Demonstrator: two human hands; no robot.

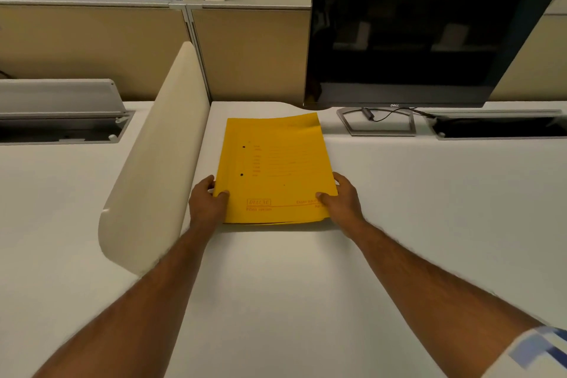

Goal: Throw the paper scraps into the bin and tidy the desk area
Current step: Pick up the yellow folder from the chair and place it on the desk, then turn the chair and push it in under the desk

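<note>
A stack of yellow file folders [273,163] lies on the white desk [291,285], next to the cream side divider. My left hand [206,202] grips the stack's near left corner, thumb on top. My right hand [342,198] grips the near right corner the same way. The folders' far end rests flat on the desk near the monitor. No paper scraps and no bin are in view.
A dark Dell monitor [414,37] stands at the back right on a metal stand [377,123] with a cable. A cream divider [153,163] borders the desk on the left. Open cable trays [497,127] sit at the back. Beige partition panels [245,52] close the rear.
</note>
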